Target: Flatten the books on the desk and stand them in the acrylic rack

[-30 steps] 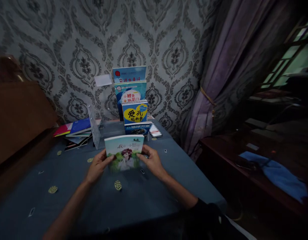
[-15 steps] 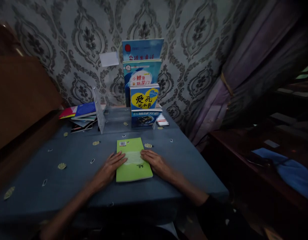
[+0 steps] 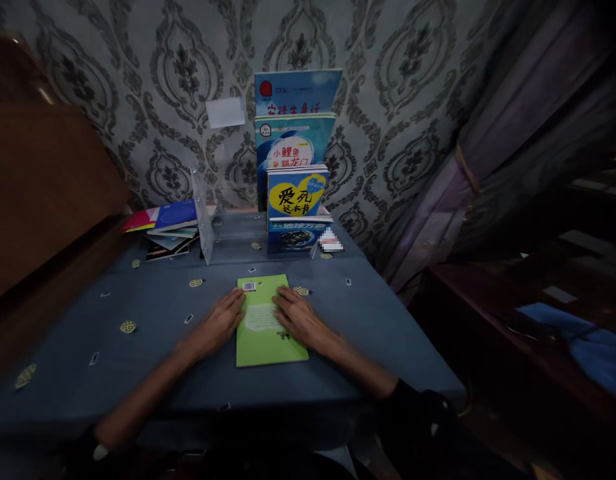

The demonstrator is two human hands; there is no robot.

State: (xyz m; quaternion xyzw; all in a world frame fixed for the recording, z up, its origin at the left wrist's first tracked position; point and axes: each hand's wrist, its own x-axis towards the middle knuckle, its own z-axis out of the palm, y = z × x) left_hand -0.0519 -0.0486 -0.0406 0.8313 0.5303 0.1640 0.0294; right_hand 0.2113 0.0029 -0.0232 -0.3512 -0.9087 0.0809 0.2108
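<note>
A light green book [image 3: 261,350] lies flat near the front of the table, with a barcode at its top left and a pale text panel across the middle. Along its left edge rests my left hand [image 3: 222,321], fingers stretched out and touching the side of the cover. My right hand [image 3: 303,319] lies over the book's right part, its fingers outstretched on the cover. Neither hand grips anything. Behind the book, several books stand upright in a row, among them a blue one with a yellow heart [image 3: 297,195].
A clear divider [image 3: 203,217] stands left of the upright books. Farther left lies a pile of books [image 3: 175,217]. The table [image 3: 153,373] has a blue patterned cloth. A purple curtain [image 3: 438,193] hangs at the right, above a dark red surface holding a blue cloth [image 3: 578,340].
My right hand has shifted farther onto the green book and upward. My left hand has moved up along the left edge, off the text panel. The view has turned slightly.
</note>
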